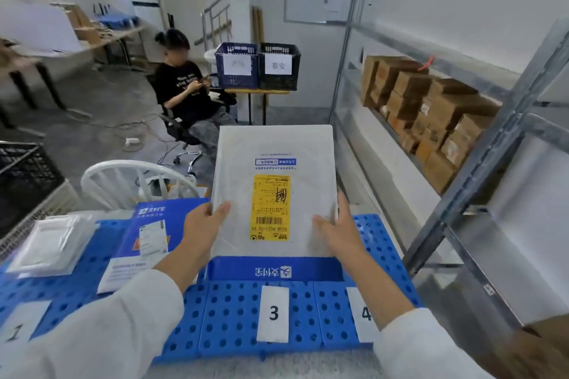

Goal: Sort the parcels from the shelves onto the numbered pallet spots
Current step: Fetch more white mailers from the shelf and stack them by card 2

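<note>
Fingers (222, 209) pinch flat glossy white mailer (274, 157) | perforated blue plastic pallet (234, 317) below

Both hands hold a white parcel (271, 163) near its bottom corners: the left hand (204, 224) has its thumb on top at the left edge, and the right hand (338, 231) is blurred at the right edge. Its yellow label (271, 208) faces up. The parcel's near edge overlaps a blue envelope (277, 269) on the blue pallet (234, 317), just behind card 3 (273, 314) — card 4 (365, 314) lies to its right.
</note>
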A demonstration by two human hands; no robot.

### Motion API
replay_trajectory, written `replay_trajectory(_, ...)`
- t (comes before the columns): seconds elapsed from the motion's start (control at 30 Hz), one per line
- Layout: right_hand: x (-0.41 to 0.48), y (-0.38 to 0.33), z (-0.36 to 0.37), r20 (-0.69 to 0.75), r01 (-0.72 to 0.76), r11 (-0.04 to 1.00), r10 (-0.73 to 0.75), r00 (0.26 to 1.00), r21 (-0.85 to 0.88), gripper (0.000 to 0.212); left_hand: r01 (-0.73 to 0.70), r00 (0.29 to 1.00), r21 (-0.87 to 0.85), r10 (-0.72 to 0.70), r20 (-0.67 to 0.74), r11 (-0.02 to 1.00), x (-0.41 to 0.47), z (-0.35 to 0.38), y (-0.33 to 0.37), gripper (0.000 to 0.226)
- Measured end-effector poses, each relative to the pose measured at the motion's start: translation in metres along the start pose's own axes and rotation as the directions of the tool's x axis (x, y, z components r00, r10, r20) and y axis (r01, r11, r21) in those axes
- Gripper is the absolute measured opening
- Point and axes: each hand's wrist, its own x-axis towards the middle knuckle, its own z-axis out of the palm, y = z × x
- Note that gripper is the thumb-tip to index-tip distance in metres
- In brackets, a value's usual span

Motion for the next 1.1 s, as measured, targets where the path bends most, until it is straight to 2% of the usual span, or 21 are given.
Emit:
replay_trajectory(0.07,0.005,-0.005,0.024,0.034,0.029,0.999,-0.029,0.999,-0.013,0.079,0.003,1.000,-0.010,-0.003,0.001,1.000,0.006,-0.022,-0.003,0.020)
replay_trajectory(0.17,0.020,-0.005,0.065,0.099,0.050,0.997,-0.044,0.994,-0.052,0.078,0.033,0.998,0.014,-0.034,0.053,0.999,0.023,-0.059,-0.011,0.024)
replay_trajectory(0.33,0.050,0.005,0.142,0.154,-0.030,0.993,0.047,0.987,-0.111,0.079,0.060,0.987,0.088,-0.073,0.145,0.994,0.058,-0.131,-0.027,0.029)
replay_trajectory(0.43,0.067,0.012,0.192,0.182,-0.064,0.987,0.091,0.979,-0.145,0.080,0.052,0.988,0.079,-0.062,0.138,0.996,0.085,-0.173,-0.035,0.037)
replay_trajectory(0.57,0.088,0.020,0.253,0.183,-0.120,0.979,0.149,0.972,-0.164,0.071,0.071,0.989,0.036,-0.075,0.125,0.997,0.124,-0.213,-0.047,0.047)
replay_trajectory(0.8,0.119,0.045,0.322,0.189,-0.224,0.956,0.259,0.947,-0.188,0.067,0.109,0.985,0.078,-0.119,0.129,0.991,0.185,-0.251,-0.080,0.047)
replay_trajectory(1.1,0.140,0.078,0.363,0.135,-0.322,0.915,0.361,0.923,-0.245,0.071,0.201,0.960,0.102,-0.217,0.178,0.974,0.233,-0.266,-0.131,0.051)
